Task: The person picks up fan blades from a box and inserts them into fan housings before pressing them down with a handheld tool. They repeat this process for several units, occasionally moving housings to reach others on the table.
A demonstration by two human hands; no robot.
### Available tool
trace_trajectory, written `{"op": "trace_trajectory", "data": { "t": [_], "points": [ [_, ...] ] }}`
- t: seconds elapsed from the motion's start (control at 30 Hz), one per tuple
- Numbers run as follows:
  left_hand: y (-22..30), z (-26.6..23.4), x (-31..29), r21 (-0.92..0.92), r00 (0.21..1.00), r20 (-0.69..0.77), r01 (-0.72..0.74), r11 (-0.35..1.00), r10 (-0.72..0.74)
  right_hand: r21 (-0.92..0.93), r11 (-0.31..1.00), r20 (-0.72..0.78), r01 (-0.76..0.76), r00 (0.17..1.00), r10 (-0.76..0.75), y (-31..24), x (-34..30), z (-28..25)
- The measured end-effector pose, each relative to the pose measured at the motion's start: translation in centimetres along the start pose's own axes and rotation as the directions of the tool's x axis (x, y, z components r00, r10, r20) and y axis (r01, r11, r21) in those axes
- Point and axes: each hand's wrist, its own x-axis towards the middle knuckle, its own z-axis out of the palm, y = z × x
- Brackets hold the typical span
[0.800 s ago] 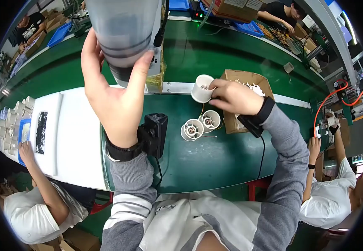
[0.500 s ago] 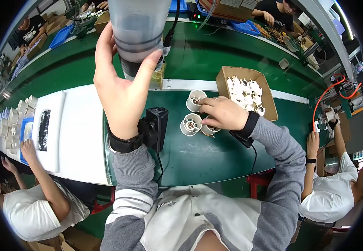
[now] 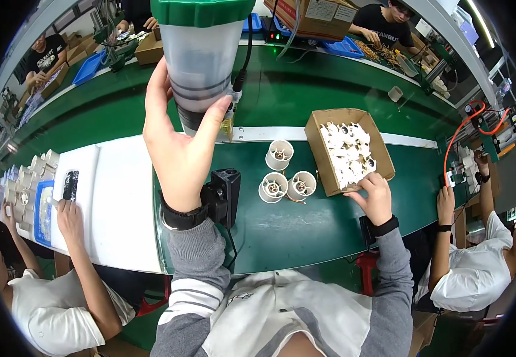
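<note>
My left hand (image 3: 178, 157) is wrapped around a translucent cylindrical canister (image 3: 201, 62) with a green ribbed lid; a black cable runs down beside it. At the near wall of an open cardboard box (image 3: 383, 135), my right hand (image 3: 376, 199) has its fingers curled over the rim, with the thumb on the outer side. White plastic parts (image 3: 347, 149) fill the box, some showing dark round pieces. Left of the box, three round white cups with spoked insides stand on the green table: a rear cup (image 3: 279, 154), a front left cup (image 3: 273, 187) and a front right cup (image 3: 302, 185).
A white foam sheet (image 3: 121, 196) covers the table at left, where a co-worker's hand (image 3: 69, 220) is beside a blue tray (image 3: 43, 214). A metal strip (image 3: 264, 134) crosses behind the cups. Another co-worker's arm (image 3: 445, 220) is at right, near an orange hose (image 3: 454, 140).
My right hand has left the cups and moved right to the near edge of the cardboard box. My left hand stays around the canister. The whole view has shifted slightly.
</note>
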Motion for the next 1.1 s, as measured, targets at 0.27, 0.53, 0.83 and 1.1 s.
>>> {"op": "trace_trajectory", "data": {
  "t": [0.27, 0.53, 0.83, 1.1],
  "points": [
    [-0.3, 0.5, -0.2, -0.022, 1.0, 0.027, 0.012, 1.0, -0.011, 0.067, 0.992, -0.035, -0.106, 0.993, 0.109, 3.9, -2.2, -1.1],
    [-0.8, 1.9, -0.5, -0.203, 0.963, 0.263, 0.112, 0.973, -0.056, 0.019, 0.98, -0.065, -0.197, 0.978, 0.198, 6.8, -3.7, -0.8],
    [-1.0, 3.0, -1.2, -0.222, 0.948, 0.306, 0.159, 0.962, -0.086, 0.299, 0.868, 0.413, -0.397, 0.874, 0.257, 10.8, -2.5, -4.3],
    [-2.9, 4.3, -1.4, -0.074, 0.988, 0.139, 0.079, 0.994, -0.068, 0.111, 0.958, 0.184, -0.263, 0.953, 0.24, 20.7, 15.6, -2.8]
  ]
}}
